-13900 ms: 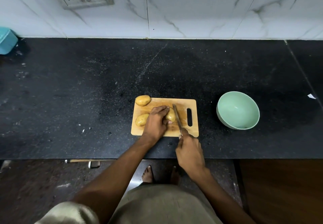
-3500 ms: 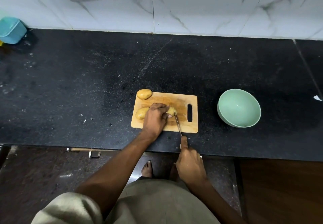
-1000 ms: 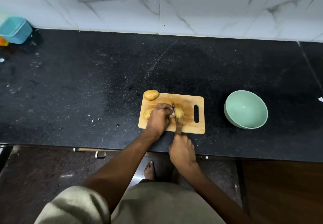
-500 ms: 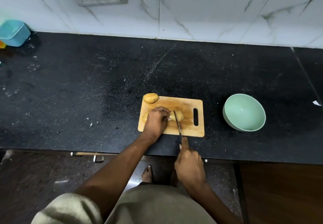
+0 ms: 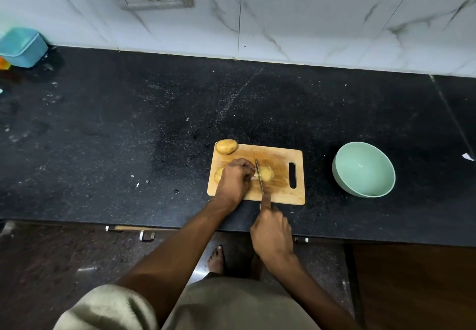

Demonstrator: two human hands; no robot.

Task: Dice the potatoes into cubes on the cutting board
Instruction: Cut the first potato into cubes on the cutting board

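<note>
On the rectangular wooden cutting board point(image 5: 280, 195), near the front edge of the black speckled stone surface point(image 5: 128, 136), the dicing looks barely begun. The left hand point(image 5: 233, 179) curls its grip over one yellow-brown potato point(image 5: 266, 173) at the board's centre, while the right hand point(image 5: 271, 233) wraps its grip round the handle of a narrow steel knife point(image 5: 258, 175), whose blade stands in that potato. No cubes show, so I judge this an early cut, with most slicing and all cross-cutting left.

Count: three potatoes at least. One is under the blade, a second potato point(image 5: 218, 174) peeks out at the hand's 9 o'clock, and a third whole potato point(image 5: 226, 146) sits at the board's 11 o'clock corner. One pale green round bowl point(image 5: 363, 170) stands at the board's 3 o'clock, apart and holding nothing I can see. One knife, one board.
</note>
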